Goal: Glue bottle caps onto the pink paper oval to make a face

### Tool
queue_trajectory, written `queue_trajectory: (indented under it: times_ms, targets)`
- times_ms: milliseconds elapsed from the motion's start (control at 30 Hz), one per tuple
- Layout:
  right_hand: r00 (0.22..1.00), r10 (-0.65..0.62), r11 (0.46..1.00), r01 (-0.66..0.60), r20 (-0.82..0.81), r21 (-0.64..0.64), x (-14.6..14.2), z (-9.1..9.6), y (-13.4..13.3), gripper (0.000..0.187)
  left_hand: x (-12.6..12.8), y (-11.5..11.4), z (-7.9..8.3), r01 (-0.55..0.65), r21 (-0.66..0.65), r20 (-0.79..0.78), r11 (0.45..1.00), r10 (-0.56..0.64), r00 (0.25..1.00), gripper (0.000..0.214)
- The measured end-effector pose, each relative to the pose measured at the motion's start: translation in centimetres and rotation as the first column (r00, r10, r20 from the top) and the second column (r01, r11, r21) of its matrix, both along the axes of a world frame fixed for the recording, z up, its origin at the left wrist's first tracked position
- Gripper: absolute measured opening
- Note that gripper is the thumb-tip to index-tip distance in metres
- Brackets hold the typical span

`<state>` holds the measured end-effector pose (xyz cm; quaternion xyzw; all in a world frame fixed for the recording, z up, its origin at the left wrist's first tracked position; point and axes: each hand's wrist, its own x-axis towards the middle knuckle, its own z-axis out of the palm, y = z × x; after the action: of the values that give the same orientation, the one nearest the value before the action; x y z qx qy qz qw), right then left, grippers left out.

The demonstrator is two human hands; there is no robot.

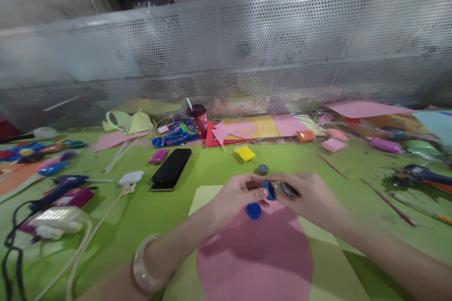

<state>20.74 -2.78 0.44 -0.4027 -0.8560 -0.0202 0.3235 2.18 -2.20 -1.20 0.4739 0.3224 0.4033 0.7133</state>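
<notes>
My left hand (243,190) is closed on a blue bottle cap (270,190), held up over the paper. My right hand (303,193) meets it from the other side, closed around a small dark grey tool (290,190) whose kind I cannot make out; its far end is hidden at the cap. Just below the fingers lies a second blue cap (253,210), on a large pink paper circle (254,254). That circle rests on a pale yellow sheet (328,263). Behind the hands a grey cap (263,169) sits on the green table.
A black phone (172,169) and a yellow packet (245,153) lie farther back. Glue gun (63,186), power strip (58,221) and cables crowd the left. Brushes (388,202) and pliers (420,175) lie right. A cup (197,120) stands before the perforated metal panel (226,56).
</notes>
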Motion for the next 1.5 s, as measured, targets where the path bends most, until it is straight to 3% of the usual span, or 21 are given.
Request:
queue_trajectory:
  times_ms: [133,233,400,600,833,1067,1300,1500]
  targets:
    - [0.999,-0.023,0.999,0.024,0.033,-0.030,-0.3,0.2,-0.4,0.022,0.2,0.0,0.1,0.001,0.006,-0.022,1.000,-0.001,1.000,0.041]
    - [0.998,-0.067,0.989,0.064,-0.016,-0.130,-0.8,0.7,-0.8,0.025,0.2,0.0,0.1,-0.019,0.024,-0.029,1.000,0.019,0.999,0.038]
    - [0.961,-0.179,0.932,0.096,-0.211,-0.351,-1.5,2.0,-1.0,0.020,0.2,-0.1,0.0,-0.023,0.087,0.007,0.996,0.023,1.000,0.032]
    - [0.914,-0.268,0.859,0.083,-0.305,-0.504,-0.8,2.7,-0.4,0.024,0.0,-0.2,0.4,-0.082,0.031,0.089,0.996,0.079,0.993,0.037]
    - [0.956,-0.186,0.905,0.076,-0.227,-0.419,-0.8,1.8,-0.2,0.021,-0.2,0.2,-0.3,-0.081,0.122,0.072,0.989,0.072,0.995,0.036]
    - [0.985,-0.166,0.952,0.150,-0.039,-0.268,-0.9,1.0,-0.6,0.016,0.1,-0.5,0.8,-0.098,0.125,-0.068,0.987,0.107,0.992,0.032]
    - [0.965,-0.262,0.932,0.253,0.000,-0.258,-1.3,1.1,-0.7,0.017,0.4,-0.5,0.4,-0.131,0.142,-0.038,0.981,0.137,0.990,0.034]
    - [0.978,-0.202,0.924,0.174,-0.051,-0.340,-1.4,1.5,-0.5,0.019,0.4,-0.5,0.4,-0.166,0.149,-0.089,0.975,0.180,0.980,0.031]
